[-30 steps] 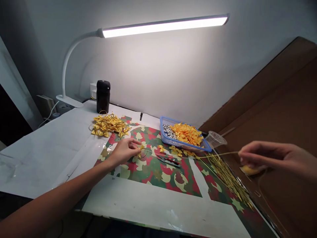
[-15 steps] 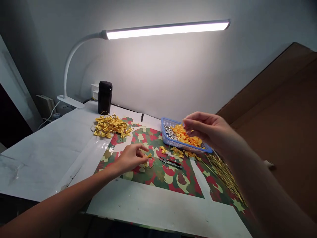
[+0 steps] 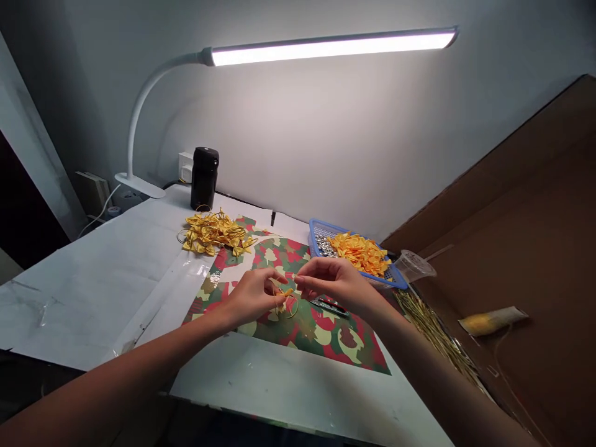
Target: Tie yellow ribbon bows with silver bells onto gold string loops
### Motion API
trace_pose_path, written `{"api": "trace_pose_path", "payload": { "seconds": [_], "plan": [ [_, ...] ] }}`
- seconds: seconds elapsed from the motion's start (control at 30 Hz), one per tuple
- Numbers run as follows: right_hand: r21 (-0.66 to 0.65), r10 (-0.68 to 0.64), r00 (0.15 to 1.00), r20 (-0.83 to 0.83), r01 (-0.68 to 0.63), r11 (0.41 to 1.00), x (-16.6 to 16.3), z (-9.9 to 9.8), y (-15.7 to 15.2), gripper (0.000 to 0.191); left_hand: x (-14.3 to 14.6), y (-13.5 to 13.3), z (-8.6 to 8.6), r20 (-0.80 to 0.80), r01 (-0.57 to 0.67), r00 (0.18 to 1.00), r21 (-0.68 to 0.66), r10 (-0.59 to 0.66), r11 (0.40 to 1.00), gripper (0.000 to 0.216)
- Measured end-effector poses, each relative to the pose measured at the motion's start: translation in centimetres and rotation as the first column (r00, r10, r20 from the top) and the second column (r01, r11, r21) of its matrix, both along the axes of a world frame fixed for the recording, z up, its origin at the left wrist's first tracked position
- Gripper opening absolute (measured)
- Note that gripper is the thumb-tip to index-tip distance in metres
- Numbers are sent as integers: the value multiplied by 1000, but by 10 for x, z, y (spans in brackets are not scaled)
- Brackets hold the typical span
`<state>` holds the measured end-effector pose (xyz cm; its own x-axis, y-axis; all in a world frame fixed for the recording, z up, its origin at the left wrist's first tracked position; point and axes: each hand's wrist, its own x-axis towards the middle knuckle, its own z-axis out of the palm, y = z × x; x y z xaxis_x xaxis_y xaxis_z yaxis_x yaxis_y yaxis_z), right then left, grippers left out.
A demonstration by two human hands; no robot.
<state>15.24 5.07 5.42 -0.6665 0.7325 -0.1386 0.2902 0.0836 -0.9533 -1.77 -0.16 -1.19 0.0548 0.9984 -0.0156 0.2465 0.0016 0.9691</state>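
My left hand (image 3: 254,295) pinches a yellow ribbon bow (image 3: 285,292) between thumb and fingers, with a thin gold cord loop (image 3: 295,308) hanging from it. Close on its right is my right hand (image 3: 333,282), thumb and fingertips pressed together; whatever is in them is too small to make out. Below the right hand, partly hidden, lies a pair of snips (image 3: 330,306) on the camouflage-patterned sheet (image 3: 321,338). A pile of finished-looking yellow bows with cord loops (image 3: 214,233) sits to the far left.
A blue basket (image 3: 398,279) at the back right holds orange-yellow bows (image 3: 361,253) and silver beads or bells (image 3: 325,245). Beside it are a clear plastic cup (image 3: 416,266) and gold cords (image 3: 433,329). A black bottle (image 3: 203,180) and lamp (image 3: 139,185) stand at the back; cardboard (image 3: 526,217) rises right.
My right hand has come down and left from above the basket to beside the left hand. The left hand keeps its hold on the bow. The view has shifted slightly.
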Motion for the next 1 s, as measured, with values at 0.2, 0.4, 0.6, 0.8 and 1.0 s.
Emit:
{"api": "trace_pose_path", "payload": {
  "seconds": [0.2,0.4,0.6,0.8,1.0],
  "plan": [
    [149,50,994,98,-64,987,6,-7,-2,26,1,-2,7,2,-11,1000,-10,11,1000,25],
    [333,-106,991,82,73,940,27,-14,-15,25,1,-4,15,68,-63,996,-5,64,998,28],
    [184,-143,976,165,112,977,30,-47,-25,36,-1,-3,20,133,-86,988,41,80,995,29],
    [252,-117,984,133,80,964,-1,-76,-24,31,-4,1,14,236,-78,970,49,64,996,35],
    [292,-134,982,131,91,952,-6,-78,-24,23,-4,2,18,275,-138,952,1,132,990,37]
  ]
}}
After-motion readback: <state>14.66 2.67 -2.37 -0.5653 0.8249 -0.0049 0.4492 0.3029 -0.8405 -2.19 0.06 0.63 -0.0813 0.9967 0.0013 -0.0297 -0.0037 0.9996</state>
